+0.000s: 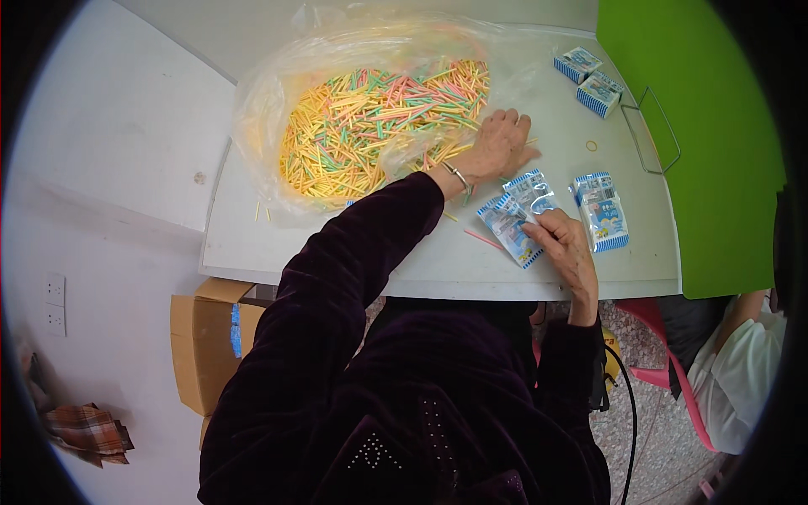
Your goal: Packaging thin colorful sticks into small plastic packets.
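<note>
Dark velvet sleeves (pixel 353 278) rise from the lower edge as a person works at a white table (pixel 438 261) set against a pale wall. Reaching across the body, the left hand (pixel 498 145) lies flat with fingers spread on the tabletop, at the edge of a large clear plastic bag (pixel 278 101) heaped with yellow, pink and green sticks (pixel 370 118); it grips nothing, and a metal bangle (pixel 459 177) circles the wrist. Closer in, the right hand (pixel 566 246) pinches a small blue-and-white packet (pixel 507 225), thumb and fingers closed on its lower end as it rests on the table. A second packet (pixel 532 190) touches it just behind, and a third packet (pixel 601 210) lies just to the right. Two small blue boxes (pixel 589 77) sit near the table's far corner, beside a green panel (pixel 699 143) and a wire frame (pixel 652 126). A cardboard box (pixel 206 345) stands on the floor under the table's left side. Another person in white (pixel 745 370) sits at the right edge.
</note>
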Motion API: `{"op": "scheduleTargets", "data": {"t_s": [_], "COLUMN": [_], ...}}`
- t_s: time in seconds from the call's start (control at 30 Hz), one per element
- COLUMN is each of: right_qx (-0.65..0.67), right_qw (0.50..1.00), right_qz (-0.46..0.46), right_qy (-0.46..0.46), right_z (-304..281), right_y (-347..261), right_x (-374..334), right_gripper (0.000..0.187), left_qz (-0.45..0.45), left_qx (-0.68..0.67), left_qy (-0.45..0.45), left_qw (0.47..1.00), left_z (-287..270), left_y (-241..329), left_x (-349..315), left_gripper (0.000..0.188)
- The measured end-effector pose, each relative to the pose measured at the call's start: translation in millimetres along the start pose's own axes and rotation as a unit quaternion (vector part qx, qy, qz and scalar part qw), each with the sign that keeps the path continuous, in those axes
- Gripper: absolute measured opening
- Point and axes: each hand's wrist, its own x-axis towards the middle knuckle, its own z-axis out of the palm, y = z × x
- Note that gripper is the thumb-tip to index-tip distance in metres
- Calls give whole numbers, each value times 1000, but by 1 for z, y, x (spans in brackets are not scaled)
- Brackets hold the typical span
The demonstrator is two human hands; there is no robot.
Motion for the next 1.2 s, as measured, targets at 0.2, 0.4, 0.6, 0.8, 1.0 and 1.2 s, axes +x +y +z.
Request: {"op": "scheduleTargets", "data": {"t_s": [0.2, 0.4, 0.6, 0.8, 1.0, 1.2], "right_qx": [32, 27, 167, 182, 196, 189], "right_qw": [999, 996, 980, 975, 972, 974], "right_qz": [38, 80, 105, 122, 119, 117], "right_qy": [0, -7, 2, 38, 45, 43], "right_z": [-2, -6, -8, -8, -8, -8], "right_y": [-2, 5, 7, -3, 2, 3], "right_x": [2, 2, 3, 3, 3, 2], "right_gripper": [23, 23, 22, 21, 21, 21], "left_qz": [105, 160, 223, 225, 181, 90], "left_qx": [17, -54, 4, -23, 66, 176], "left_qy": [-24, -166, -172, -75, -106, -30], "left_qw": [994, 971, 960, 971, 975, 980], "left_z": [-15, -64, -94, -82, -66, -62], "left_y": [-43, -30, -17, 53, 45, 14], "left_x": [-5, -43, -82, -120, -111, -102], "left_gripper": [15, 9, 14, 28, 25, 14]}}
